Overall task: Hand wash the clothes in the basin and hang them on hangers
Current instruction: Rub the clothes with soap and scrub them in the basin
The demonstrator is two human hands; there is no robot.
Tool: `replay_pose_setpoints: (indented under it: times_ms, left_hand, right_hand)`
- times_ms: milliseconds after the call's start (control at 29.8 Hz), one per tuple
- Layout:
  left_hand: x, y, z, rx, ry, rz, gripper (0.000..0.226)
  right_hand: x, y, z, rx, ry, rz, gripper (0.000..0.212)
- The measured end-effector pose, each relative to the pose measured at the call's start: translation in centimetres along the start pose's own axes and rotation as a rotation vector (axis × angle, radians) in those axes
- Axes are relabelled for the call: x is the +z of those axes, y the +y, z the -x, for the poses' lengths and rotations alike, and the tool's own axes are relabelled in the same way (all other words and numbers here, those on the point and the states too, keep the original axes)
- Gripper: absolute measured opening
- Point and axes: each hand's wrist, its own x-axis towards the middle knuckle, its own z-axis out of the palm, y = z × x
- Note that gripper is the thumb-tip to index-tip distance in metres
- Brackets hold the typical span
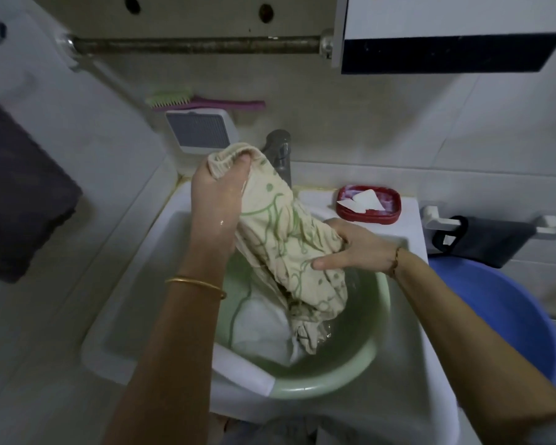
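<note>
A wet cream garment with a green pattern (286, 245) hangs stretched above a pale green basin (328, 377) that sits in a white sink (161, 239). My left hand (219, 200) grips its elastic top edge high up, near the tap. My right hand (357, 248) grips the bunched middle of the same garment lower down. The garment's lower end dips into the basin's water, where a white cloth (264, 329) lies submerged.
A metal tap (278, 152) stands behind the garment. A red soap dish with soap (368, 203) sits on the sink's right corner. A blue bucket (507, 316) is at the right, a dark towel (16, 200) at the left, a brush (203, 102) on the wall shelf.
</note>
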Motion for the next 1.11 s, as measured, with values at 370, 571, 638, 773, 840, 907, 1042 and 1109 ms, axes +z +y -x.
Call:
replay_pose_setpoints:
  times_ms: [370,571,638,773,840,907,1042,1109]
  left_hand:
    - [-0.5,-4.3,2.0,-0.866,-0.47,0.264,0.057]
    - [2.0,-7.1,2.8,-0.871,-0.23,0.602,0.037]
    - [2.8,-8.3,3.2,-0.85,-0.149,0.64,0.044]
    - [4.7,-9.7,4.6,-0.854,-0.032,0.532,0.031]
    - [4.6,-10.3,4.2,-0.873,0.019,0.464,0.038]
    - [3.7,-10.7,3.2,-0.826,-0.049,0.434,0.036]
    - [4.3,-10.6,3.8,-0.778,-0.093,0.319,0.034]
    - [4.8,-10.4,4.4,-0.772,-0.041,0.319,0.037]
  right_hand:
    - [2.0,-0.4,-1.2,0.147,0.763,-0.595,0.017]
    - [6.7,-5.8,-1.0,0.031,0.785,-0.019,0.013]
    - [8.7,-6.7,-1.1,0.025,0.718,0.201,0.032]
    - [6.6,-5.7,-4.0,0.117,0.778,0.219,0.03]
    - [6.2,-5.4,-4.3,0.114,0.805,0.091,0.026]
    - [8.0,-5.6,-3.8,0.057,0.751,0.168,0.025]
    - [6.8,-4.9,-4.1,0.056,0.777,0.077,0.029]
    - [5.5,-4.6,-4.4,0.079,0.848,-0.029,0.033]
